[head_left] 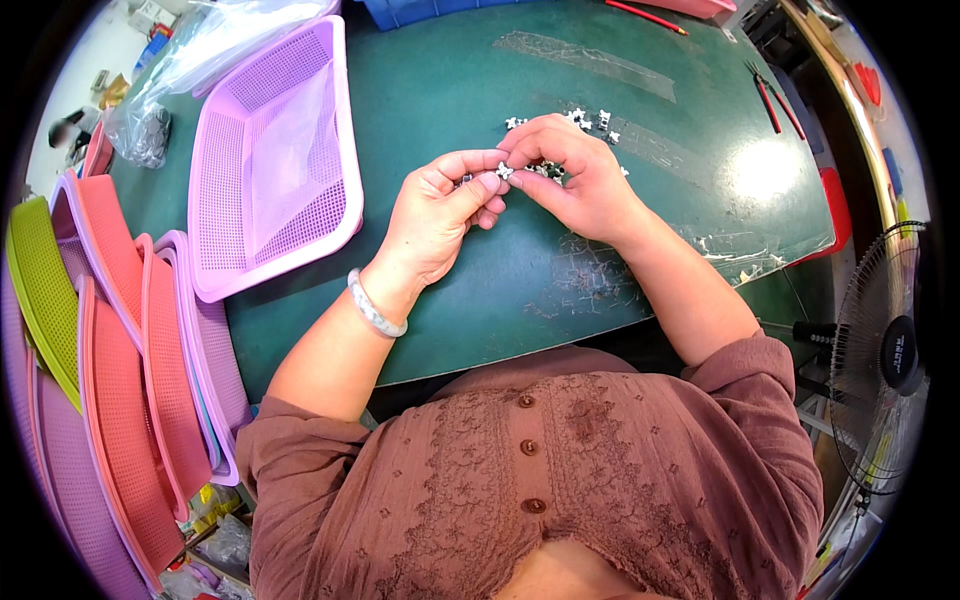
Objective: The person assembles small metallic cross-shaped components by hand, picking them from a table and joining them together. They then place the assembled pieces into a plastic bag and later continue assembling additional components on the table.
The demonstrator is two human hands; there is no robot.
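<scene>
Between the fingertips of my left hand (430, 205) and my right hand (580, 175) is a small white plastic part (505, 172) with short arms sticking out. The left thumb and forefinger pinch it from one side, and the right thumb and forefinger meet it from the other. Both hands are closed above the green table (470, 300). Several more small white and black parts (603, 120) lie on the table behind and under my right hand, which hides some of them. A pale bangle circles my left wrist.
A purple mesh basket (205, 200) with a clear plastic bag (300, 150) in it stands left of my hands. Stacked pink, purple and green baskets (120, 260) line the left side. Red-handled pliers (770, 105) and a red pen (650, 17) lie far right; a fan (865, 355) stands beyond my right elbow.
</scene>
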